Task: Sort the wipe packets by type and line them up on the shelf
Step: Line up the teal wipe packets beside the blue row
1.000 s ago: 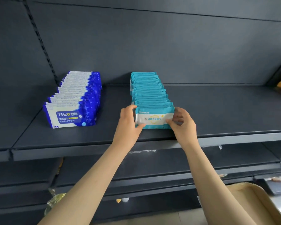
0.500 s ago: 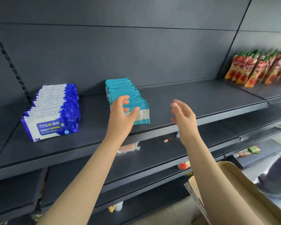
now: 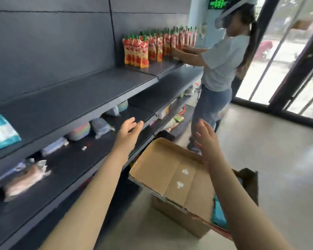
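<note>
Two hands, the left hand (image 3: 128,130) and the right hand (image 3: 206,139), hover empty by an open brown cardboard box (image 3: 170,177).
Both hang mid-frame, fingers spread and loose, touching nothing. The teal-and-white wipe packets (image 3: 0,129) sit at the far left edge on the dark grey metal shelf (image 3: 79,98) — another teal packet (image 3: 218,212) lies in the box, lower right.

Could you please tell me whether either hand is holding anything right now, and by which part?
Nothing is held: the left hand and the right hand are both empty, fingers straight, in the air near the open cardboard box.
</note>
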`<action>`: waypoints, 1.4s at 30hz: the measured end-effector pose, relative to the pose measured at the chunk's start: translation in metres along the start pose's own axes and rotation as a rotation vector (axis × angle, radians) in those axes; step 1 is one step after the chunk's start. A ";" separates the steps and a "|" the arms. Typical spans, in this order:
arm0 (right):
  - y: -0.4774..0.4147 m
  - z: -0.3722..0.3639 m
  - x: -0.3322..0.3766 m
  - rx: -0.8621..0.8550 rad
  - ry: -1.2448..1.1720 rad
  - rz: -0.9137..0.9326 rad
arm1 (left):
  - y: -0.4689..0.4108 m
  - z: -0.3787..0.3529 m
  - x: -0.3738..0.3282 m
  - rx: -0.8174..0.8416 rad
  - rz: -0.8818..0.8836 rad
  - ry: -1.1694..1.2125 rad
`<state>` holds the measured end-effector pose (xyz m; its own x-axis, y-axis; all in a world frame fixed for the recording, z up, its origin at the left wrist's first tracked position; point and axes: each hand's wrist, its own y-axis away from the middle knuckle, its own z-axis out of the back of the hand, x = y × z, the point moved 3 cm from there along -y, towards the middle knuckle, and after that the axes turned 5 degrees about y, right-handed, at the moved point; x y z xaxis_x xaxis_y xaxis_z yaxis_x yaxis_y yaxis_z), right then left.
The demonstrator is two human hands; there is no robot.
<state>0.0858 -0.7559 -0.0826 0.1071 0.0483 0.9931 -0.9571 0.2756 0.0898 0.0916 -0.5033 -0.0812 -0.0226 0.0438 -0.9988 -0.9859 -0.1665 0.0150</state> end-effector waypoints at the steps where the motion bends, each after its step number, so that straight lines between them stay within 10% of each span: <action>1: 0.000 0.031 -0.015 -0.030 -0.004 -0.041 | 0.004 -0.029 0.010 0.034 0.029 0.008; 13: 0.007 0.255 -0.199 -0.283 -0.152 -0.541 | 0.046 -0.263 0.138 0.360 0.427 -0.074; 42: -0.344 0.377 -0.522 -0.270 -0.066 -1.115 | -0.146 -0.591 0.492 0.389 0.911 -0.350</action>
<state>0.2573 -1.2379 -0.6028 0.8366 -0.3999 0.3745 -0.2493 0.3309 0.9102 0.3219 -1.0392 -0.6023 -0.7684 0.3534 -0.5336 -0.5555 0.0458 0.8303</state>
